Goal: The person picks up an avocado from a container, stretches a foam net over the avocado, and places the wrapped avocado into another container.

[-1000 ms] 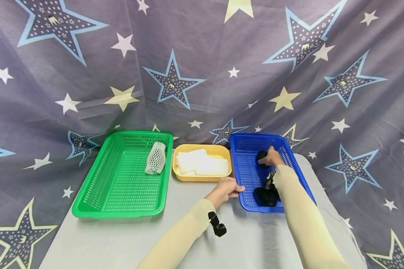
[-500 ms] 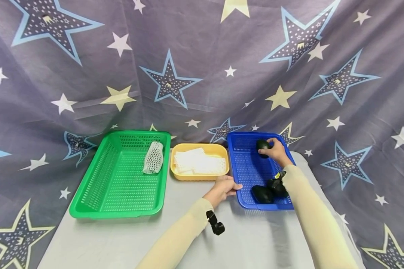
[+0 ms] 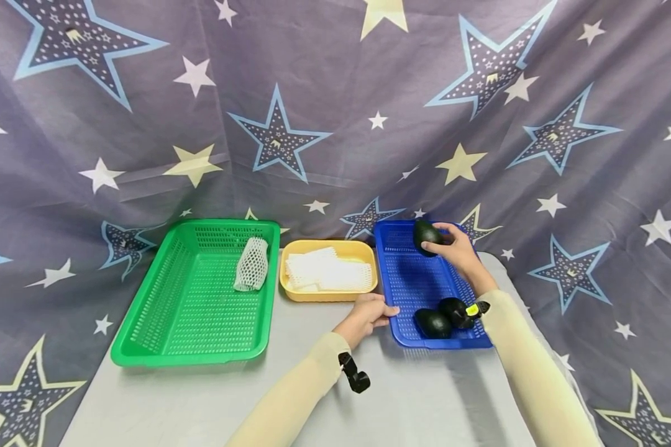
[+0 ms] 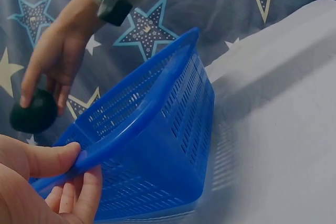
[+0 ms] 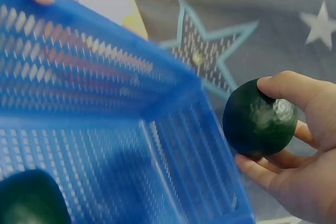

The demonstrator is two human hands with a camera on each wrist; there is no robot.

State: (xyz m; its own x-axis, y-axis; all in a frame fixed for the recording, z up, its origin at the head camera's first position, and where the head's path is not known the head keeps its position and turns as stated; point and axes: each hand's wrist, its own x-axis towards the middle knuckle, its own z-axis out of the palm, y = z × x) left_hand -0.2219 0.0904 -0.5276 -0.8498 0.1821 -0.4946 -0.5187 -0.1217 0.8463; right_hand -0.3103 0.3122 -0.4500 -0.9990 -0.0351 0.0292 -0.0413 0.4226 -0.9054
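Note:
My right hand (image 3: 456,249) grips a dark green avocado (image 3: 427,238) near the far end of the blue basket (image 3: 387,279). In the right wrist view the thumb lies on top of this avocado (image 5: 257,121) and the fingers curl beneath it. Two more avocados, one (image 3: 433,323) beside the other (image 3: 453,310), lie at the basket's near end. With thumb above and fingers below, my left hand (image 4: 58,182) pinches the basket's left rim, as the left wrist view shows.
Left of the blue basket stands a yellow tray (image 3: 330,297) with white foam nets (image 3: 327,270). A green basket (image 3: 196,359) at the left holds a net-wrapped item (image 3: 251,264). A starry cloth (image 3: 313,62) hangs behind the table (image 3: 201,403).
My right hand has lifted the avocado up from the blue basket's floor and slightly left. The left hand keeps its hold on the rim. The head view has shifted a little.

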